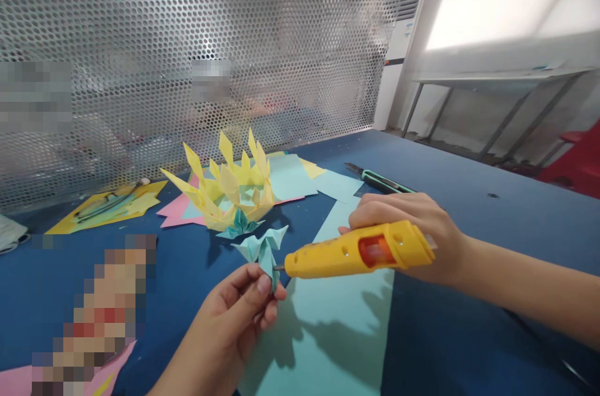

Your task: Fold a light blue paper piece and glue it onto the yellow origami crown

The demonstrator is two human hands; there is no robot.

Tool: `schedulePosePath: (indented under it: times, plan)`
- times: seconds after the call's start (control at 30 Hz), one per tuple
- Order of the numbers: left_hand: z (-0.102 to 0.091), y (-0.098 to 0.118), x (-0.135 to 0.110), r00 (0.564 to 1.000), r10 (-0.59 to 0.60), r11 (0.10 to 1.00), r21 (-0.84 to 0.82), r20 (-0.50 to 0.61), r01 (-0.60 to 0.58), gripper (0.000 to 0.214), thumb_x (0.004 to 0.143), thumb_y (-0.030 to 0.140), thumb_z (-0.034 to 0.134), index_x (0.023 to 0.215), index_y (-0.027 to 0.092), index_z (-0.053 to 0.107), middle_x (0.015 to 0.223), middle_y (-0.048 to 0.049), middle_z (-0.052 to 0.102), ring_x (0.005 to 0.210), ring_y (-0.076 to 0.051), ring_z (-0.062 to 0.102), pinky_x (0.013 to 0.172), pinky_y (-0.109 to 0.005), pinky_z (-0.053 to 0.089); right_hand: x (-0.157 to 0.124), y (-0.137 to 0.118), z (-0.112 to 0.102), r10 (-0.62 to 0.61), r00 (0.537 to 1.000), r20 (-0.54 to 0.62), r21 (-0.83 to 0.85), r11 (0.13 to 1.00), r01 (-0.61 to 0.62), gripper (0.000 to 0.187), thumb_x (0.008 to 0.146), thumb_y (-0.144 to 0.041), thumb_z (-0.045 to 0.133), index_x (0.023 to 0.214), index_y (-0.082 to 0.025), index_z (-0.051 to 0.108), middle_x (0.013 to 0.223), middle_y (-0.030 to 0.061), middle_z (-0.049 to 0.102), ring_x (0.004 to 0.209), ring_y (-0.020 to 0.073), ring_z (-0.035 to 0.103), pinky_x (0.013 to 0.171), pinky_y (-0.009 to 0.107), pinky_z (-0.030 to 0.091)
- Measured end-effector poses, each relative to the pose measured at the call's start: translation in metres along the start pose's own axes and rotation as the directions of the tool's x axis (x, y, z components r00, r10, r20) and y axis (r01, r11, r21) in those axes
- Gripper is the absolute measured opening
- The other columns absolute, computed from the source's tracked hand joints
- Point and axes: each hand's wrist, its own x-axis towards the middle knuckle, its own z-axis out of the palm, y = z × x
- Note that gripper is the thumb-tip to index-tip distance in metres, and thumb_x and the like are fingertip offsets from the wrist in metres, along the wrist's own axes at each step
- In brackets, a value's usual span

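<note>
My left hand (234,315) pinches a light-blue folded paper piece (266,252) with pointed petals, between thumb and fingers. A yellow glue gun (337,252) is gripped in my right hand (412,221), its body pointing left. The metal nozzle meets or nearly meets the side of the folded paper; exact contact is hard to tell. Just behind stands a yellow paper crown (225,190) with tall pointed tips. A teal folded paper flower (240,224) sits at the crown's front lower edge.
Teal paper (347,333) lies beneath my hands on the blue table (469,196). A green-and-black utility knife (382,182), blade out, rests beyond my right hand. Yellow sheets with wire-like pieces (112,203) lie left. Perforated metal panel (281,40) closes off the back. A pixelated patch covers the lower left.
</note>
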Motion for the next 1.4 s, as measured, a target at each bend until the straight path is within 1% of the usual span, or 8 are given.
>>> schedulePosePath:
  times: [0.1, 0.27, 0.5, 0.67, 0.83, 1.0, 1.2, 1.4]
  plan:
    - [0.0, 0.0, 0.001, 1.0, -0.001, 1.0, -0.002, 0.0, 0.001, 0.042, 0.047, 0.031, 0.092, 0.069, 0.016, 0.061, 0.06, 0.0005, 0.066, 0.046, -0.002, 0.048, 0.048, -0.01, 0.041, -0.001, -0.001, 0.0, -0.002, 1.0, -0.006, 0.005, 1.0, 0.002, 0.013, 0.082, -0.012, 0.053, 0.082, -0.023, 0.045, 0.059, -0.0055, 0.055, 0.045, 0.0094, 0.047, 0.045, 0.019, 0.037]
    - [0.002, 0.0, 0.0, 1.0, 0.016, 1.0, 0.01, -0.004, -0.016, 0.037, 0.051, 0.031, 0.091, 0.068, 0.015, 0.062, 0.061, 0.0014, 0.065, 0.046, -0.001, 0.047, 0.048, -0.009, 0.041, -0.001, -0.003, 0.002, -0.01, 1.0, -0.018, 0.015, 1.0, 0.011, 0.015, 0.082, -0.011, 0.054, 0.08, -0.023, 0.045, 0.059, -0.0057, 0.054, 0.045, 0.0091, 0.045, 0.044, 0.019, 0.035]
    - [0.002, 0.0, 0.002, 1.0, 0.018, 1.0, 0.007, 0.02, -0.018, 0.038, 0.049, 0.031, 0.092, 0.066, 0.015, 0.062, 0.056, 0.0023, 0.063, 0.044, -0.001, 0.046, 0.046, -0.009, 0.039, -0.001, -0.003, 0.001, -0.037, 0.999, 0.013, 0.039, 0.999, 0.037, 0.012, 0.084, -0.013, 0.054, 0.082, -0.022, 0.047, 0.061, -0.0055, 0.054, 0.046, 0.0082, 0.045, 0.045, 0.018, 0.035]
    - [0.003, 0.001, 0.001, 1.0, 0.02, 1.0, -0.001, 0.006, -0.02, 0.039, 0.046, 0.03, 0.092, 0.064, 0.014, 0.061, 0.051, 0.0049, 0.057, 0.043, -0.001, 0.045, 0.044, -0.009, 0.037, -0.001, -0.003, 0.001, -0.046, 0.998, 0.035, 0.045, 0.998, 0.045, 0.012, 0.085, -0.011, 0.052, 0.082, -0.022, 0.048, 0.062, -0.0049, 0.055, 0.047, 0.0088, 0.046, 0.046, 0.019, 0.036]
    - [0.007, 0.002, -0.004, 0.999, 0.033, 0.999, -0.01, -0.029, -0.034, 0.036, 0.05, 0.03, 0.091, 0.063, 0.014, 0.061, 0.053, 0.0056, 0.056, 0.046, -0.001, 0.047, 0.048, -0.009, 0.039, -0.004, -0.001, 0.004, -0.059, 0.998, -0.027, 0.039, 0.997, 0.06, 0.01, 0.087, -0.015, 0.052, 0.084, -0.023, 0.047, 0.062, -0.0052, 0.053, 0.048, 0.0091, 0.043, 0.046, 0.02, 0.034]
    - [0.008, 0.002, -0.004, 0.998, 0.042, 0.999, -0.009, -0.054, -0.043, 0.039, 0.047, 0.031, 0.092, 0.066, 0.015, 0.062, 0.053, 0.0058, 0.055, 0.047, -0.002, 0.046, 0.048, -0.011, 0.038, -0.005, 0.0, 0.005, -0.054, 0.998, -0.022, 0.037, 0.998, 0.055, 0.011, 0.086, -0.014, 0.054, 0.083, -0.023, 0.047, 0.063, -0.0052, 0.054, 0.049, 0.0092, 0.043, 0.047, 0.02, 0.034]
    - [0.009, 0.002, -0.005, 0.997, 0.032, 0.999, -0.034, -0.064, -0.034, 0.038, 0.048, 0.03, 0.092, 0.062, 0.016, 0.06, 0.044, 0.0105, 0.042, 0.044, 0.0, 0.037, 0.045, -0.008, 0.033, -0.008, 0.001, 0.007, -0.071, 0.997, -0.03, 0.036, 0.997, 0.072, 0.011, 0.085, -0.015, 0.056, 0.084, -0.022, 0.048, 0.064, -0.0054, 0.053, 0.049, 0.0091, 0.041, 0.046, 0.021, 0.033]
    - [0.008, 0.001, -0.005, 0.997, 0.028, 0.999, -0.039, -0.079, -0.031, 0.038, 0.048, 0.031, 0.092, 0.062, 0.016, 0.06, 0.046, 0.0099, 0.043, 0.045, 0.0, 0.037, 0.045, -0.009, 0.033, -0.011, 0.001, 0.008, -0.085, 0.996, -0.015, 0.019, 0.996, 0.085, 0.009, 0.09, -0.017, 0.05, 0.084, -0.023, 0.048, 0.063, -0.0048, 0.052, 0.049, 0.0102, 0.043, 0.047, 0.022, 0.033]
